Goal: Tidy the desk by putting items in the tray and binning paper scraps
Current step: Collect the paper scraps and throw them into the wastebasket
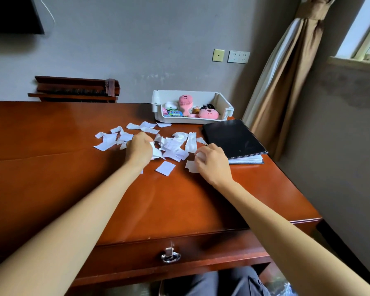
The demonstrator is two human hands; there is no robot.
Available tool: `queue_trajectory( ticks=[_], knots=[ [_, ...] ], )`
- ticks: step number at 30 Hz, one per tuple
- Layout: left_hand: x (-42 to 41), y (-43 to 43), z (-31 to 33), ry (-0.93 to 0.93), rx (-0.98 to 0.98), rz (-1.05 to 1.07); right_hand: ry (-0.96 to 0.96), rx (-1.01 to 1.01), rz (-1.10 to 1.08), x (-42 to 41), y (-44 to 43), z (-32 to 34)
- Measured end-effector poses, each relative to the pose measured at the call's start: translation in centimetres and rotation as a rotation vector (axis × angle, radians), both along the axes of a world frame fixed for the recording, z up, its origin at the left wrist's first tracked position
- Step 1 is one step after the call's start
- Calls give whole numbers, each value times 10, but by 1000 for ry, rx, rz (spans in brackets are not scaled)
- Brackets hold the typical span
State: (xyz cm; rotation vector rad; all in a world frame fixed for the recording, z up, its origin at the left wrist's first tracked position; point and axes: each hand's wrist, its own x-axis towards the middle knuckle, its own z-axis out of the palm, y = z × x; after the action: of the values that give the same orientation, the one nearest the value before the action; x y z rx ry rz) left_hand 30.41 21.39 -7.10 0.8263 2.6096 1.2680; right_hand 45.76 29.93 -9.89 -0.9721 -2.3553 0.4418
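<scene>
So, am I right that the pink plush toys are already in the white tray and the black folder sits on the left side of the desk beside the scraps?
Not quite. The head view shows the pink plush toys in the white tray, but the black folder sits on the right side of the desk, beside the scraps.

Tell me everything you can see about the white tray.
The white tray looks like moulded plastic, with high back and side walls and a low, open front lip. It sits upright at the far edge of the desk, by the wall, just behind the black folder. Inside lie two pink plush toys, a small white case and colourful packets. Neither hand touches it.
</scene>
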Motion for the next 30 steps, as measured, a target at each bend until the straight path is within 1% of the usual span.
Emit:
queue_trajectory(
  ticks=[2,4,6,8,11,13,18,21,23,26,30],
  knots=[
    [-2,1,-2,-79,-52,10,-114,-27,18,-1,-5,0],
    [-2,4,-6,-124,-79,-29,-241,35,40,-2,-7,1],
    [3,6,-6,-81,-135,-80,-354,112,57,-4,-8,0],
    [7,9,-7,16,-228,-167,-374,114,61,-4,-6,-1],
    [11,11,-10,103,-345,-254,-311,130,68,-4,-6,-1],
    [13,13,-10,70,-337,-262,-274,136,78,-3,-6,-1],
    [14,14,-9,-64,-208,-226,-187,164,65,-2,-6,0],
    [15,12,-8,-114,-111,-206,-124,168,46,-1,-7,1],
    [15,11,-6,-185,-27,-183,-52,128,28,0,-7,2],
    [17,7,-2,-266,83,-168,64,15,-23,2,-8,6],
    [22,2,9,-269,141,-146,158,-104,-76,4,-8,9]
  ],
)
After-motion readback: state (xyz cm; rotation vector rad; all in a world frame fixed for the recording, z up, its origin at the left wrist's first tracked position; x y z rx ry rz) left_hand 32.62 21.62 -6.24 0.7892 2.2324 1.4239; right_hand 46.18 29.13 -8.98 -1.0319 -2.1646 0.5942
